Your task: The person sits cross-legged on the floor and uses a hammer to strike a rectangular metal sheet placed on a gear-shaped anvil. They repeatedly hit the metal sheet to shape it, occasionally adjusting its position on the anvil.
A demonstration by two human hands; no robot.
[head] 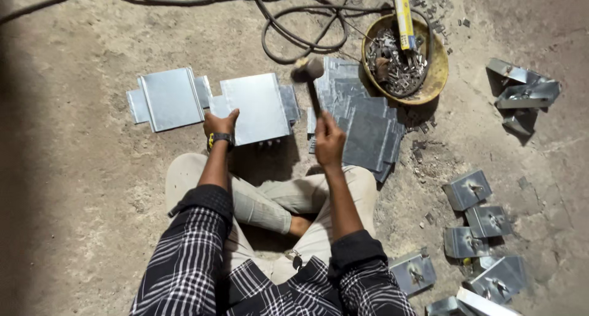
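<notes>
The left hand point(219, 124) presses its fingers on the near edge of a folded sheet-metal panel point(256, 106) that lies flat on the concrete floor point(86, 187), thumb raised against the panel's near-left corner, while the right hand point(329, 141) is closed tight around the handle of a hammer point(308, 77), whose dark head is lifted just beyond the panel's far right corner. The person sits cross-legged on the floor directly in front of this panel, in a checked shirt with a wristwatch point(220, 138) on the left wrist. Just left of the panel, almost touching it, lies a second folded panel point(169, 98) of the same kind. To the right of the panel, under and beyond the hammer, sits a loose stack of flat grey metal sheets point(362, 123). Farther right of the panel and beyond the stack stands a round yellow bowl point(437, 77) full of small metal scraps. Dark cables point(294, 27) coil on the floor beyond the panel. Well to the right of the panel, several small bent metal brackets point(481, 221) lie scattered, nearer the person than the bowl.
</notes>
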